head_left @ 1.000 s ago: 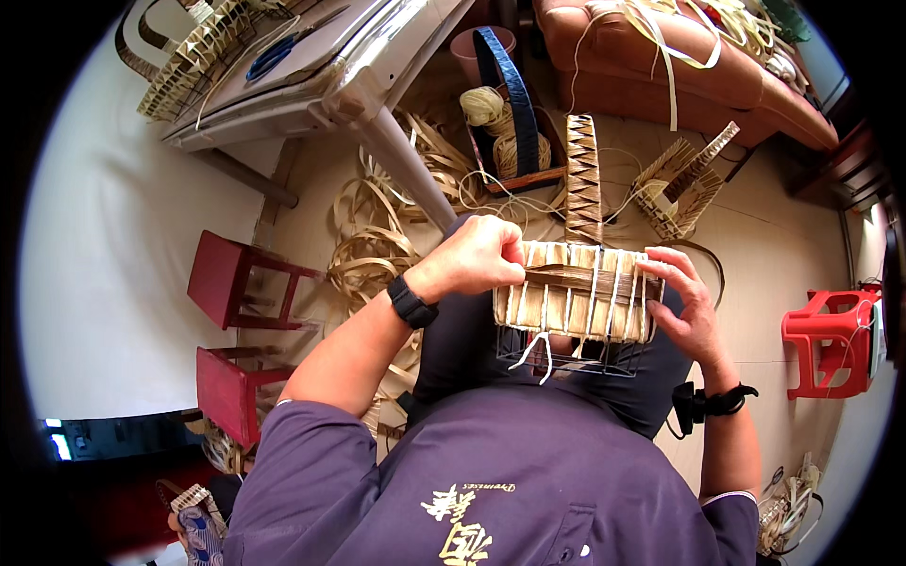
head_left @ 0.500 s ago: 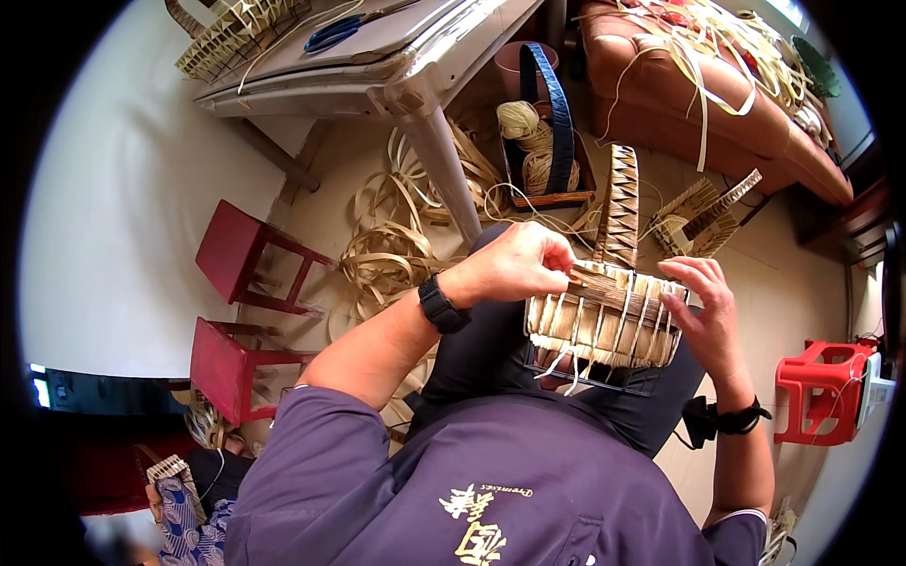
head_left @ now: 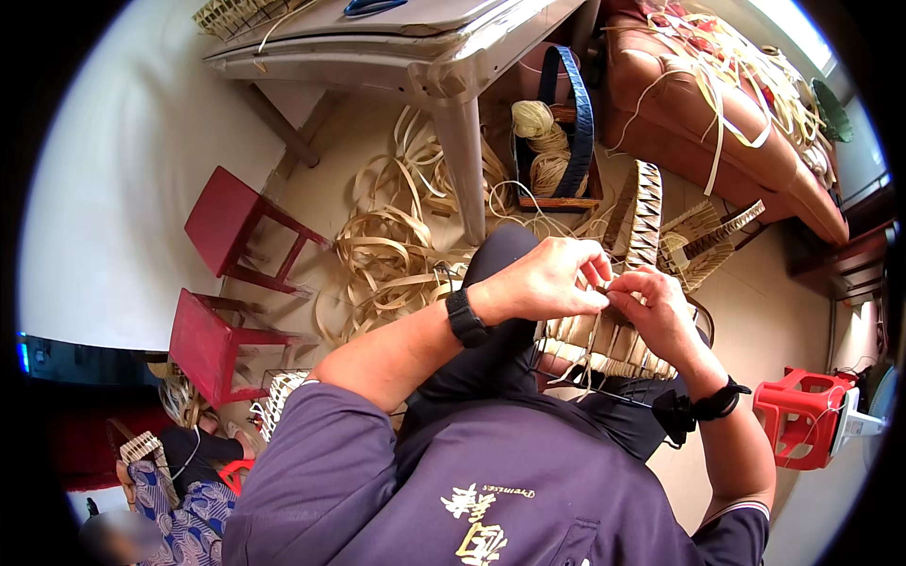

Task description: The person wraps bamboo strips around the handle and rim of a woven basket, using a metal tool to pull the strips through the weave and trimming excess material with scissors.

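Floor is spreading right of the crosswise basket, handle pointing far; left grip and right grip are pinching together.

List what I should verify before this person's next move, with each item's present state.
1. Both hands at the basket: ok; left hand and right hand meet over the basket, fingertips close together.
2. Basket supported: ok; it appears to sit on the lap.
3. Strip secured between the fingertips: cannot tell; the fingers hide it.
4. Woven side fully visible: not ok; the hands cover part of it.
5. Handle clear of the fingers: ok; it rises beyond them.
6. Loose strips away from the basket: ok; they lie on the floor to the left.
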Motion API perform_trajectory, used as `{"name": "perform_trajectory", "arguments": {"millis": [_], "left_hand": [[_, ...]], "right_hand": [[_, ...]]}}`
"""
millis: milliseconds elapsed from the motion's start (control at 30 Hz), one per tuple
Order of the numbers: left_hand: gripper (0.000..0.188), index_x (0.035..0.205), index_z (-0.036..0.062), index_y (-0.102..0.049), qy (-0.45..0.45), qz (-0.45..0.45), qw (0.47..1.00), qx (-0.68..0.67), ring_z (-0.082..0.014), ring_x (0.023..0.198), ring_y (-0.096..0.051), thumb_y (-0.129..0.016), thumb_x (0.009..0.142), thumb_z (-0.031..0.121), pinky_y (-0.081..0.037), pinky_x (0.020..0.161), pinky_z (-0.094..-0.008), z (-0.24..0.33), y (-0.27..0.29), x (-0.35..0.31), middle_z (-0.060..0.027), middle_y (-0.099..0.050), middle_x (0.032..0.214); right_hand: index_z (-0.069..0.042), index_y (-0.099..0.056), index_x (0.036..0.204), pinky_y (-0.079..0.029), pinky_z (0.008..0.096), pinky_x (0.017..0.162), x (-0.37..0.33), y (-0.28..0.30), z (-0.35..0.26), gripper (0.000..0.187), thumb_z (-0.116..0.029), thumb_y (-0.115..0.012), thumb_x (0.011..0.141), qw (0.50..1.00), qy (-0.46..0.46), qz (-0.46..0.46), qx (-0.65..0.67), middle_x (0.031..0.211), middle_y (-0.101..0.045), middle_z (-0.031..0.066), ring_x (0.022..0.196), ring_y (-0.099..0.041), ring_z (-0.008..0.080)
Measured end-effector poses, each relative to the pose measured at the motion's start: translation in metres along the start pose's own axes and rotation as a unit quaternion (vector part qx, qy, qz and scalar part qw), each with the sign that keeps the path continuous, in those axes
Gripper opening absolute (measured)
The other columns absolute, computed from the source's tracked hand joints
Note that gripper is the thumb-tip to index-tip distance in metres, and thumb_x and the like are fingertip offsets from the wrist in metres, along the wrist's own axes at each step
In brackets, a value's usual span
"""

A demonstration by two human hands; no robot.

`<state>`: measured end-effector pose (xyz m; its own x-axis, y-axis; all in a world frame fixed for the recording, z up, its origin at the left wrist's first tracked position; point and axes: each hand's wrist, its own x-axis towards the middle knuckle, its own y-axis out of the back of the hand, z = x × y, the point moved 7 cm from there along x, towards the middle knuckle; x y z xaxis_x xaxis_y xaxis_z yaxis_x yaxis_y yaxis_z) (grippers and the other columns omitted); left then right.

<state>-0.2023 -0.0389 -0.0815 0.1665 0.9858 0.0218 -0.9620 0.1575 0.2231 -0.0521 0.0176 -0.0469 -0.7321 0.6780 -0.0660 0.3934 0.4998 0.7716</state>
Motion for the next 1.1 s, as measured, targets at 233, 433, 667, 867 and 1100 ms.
{"name": "perform_trajectory", "arguments": {"millis": [233,433,667,867,1100], "left_hand": [[0.013,0.103,-0.0044,-0.074,-0.073,0.077,0.993,0.042,-0.0147,0.084,-0.077,-0.070,0.091,-0.002,-0.063,0.076,-0.0296,-0.007,-0.002,-0.002,-0.0122,-0.079,0.091],[0.010,0.099,-0.0050,-0.073,-0.051,0.062,0.995,-0.057,-0.0121,0.079,-0.077,-0.068,0.092,-0.003,-0.062,0.072,-0.0275,0.003,-0.014,0.001,-0.0108,-0.079,0.088],[0.010,0.104,-0.0037,-0.072,-0.022,0.020,0.994,-0.106,-0.0111,0.081,-0.077,-0.070,0.096,0.000,-0.061,0.073,-0.0267,0.001,-0.032,0.013,-0.0078,-0.078,0.093],[0.014,0.106,-0.0023,-0.072,0.024,0.011,0.993,-0.114,-0.0122,0.079,-0.074,-0.072,0.094,0.003,-0.060,0.073,-0.0284,-0.008,-0.013,0.004,-0.0068,-0.076,0.091],[0.031,0.116,0.0026,-0.075,-0.240,0.303,0.874,0.293,-0.0234,0.094,-0.074,-0.086,0.089,0.014,-0.059,0.085,-0.0361,0.108,0.116,-0.051,-0.0126,-0.075,0.106]], "right_hand": [[0.000,-0.081,0.103,-0.055,0.0395,0.086,0.001,-0.003,0.003,0.019,-0.015,-0.082,0.092,0.998,-0.003,0.020,0.067,0.091,-0.077,0.0141,0.092,-0.070,0.0269],[0.001,-0.083,0.100,-0.051,0.0359,0.084,-0.012,0.002,0.022,0.018,-0.008,-0.087,0.085,0.992,-0.008,0.057,0.114,0.085,-0.074,0.0094,0.091,-0.065,0.0213],[0.002,-0.080,0.096,-0.049,0.0288,0.078,-0.032,0.013,0.049,0.010,-0.006,-0.084,0.090,0.978,-0.028,0.075,0.193,0.082,-0.072,0.0020,0.083,-0.062,0.0102],[0.001,-0.077,0.117,-0.052,0.0249,0.080,-0.036,0.021,0.040,0.021,-0.012,-0.074,0.101,0.960,-0.047,0.005,0.277,0.099,-0.075,0.0020,0.087,-0.062,0.0068],[0.004,-0.077,0.111,-0.056,0.0279,0.085,-0.076,0.107,-0.021,0.019,-0.009,-0.076,0.097,0.976,-0.043,-0.057,0.205,0.099,-0.078,0.0067,0.091,-0.070,0.0118]]}}
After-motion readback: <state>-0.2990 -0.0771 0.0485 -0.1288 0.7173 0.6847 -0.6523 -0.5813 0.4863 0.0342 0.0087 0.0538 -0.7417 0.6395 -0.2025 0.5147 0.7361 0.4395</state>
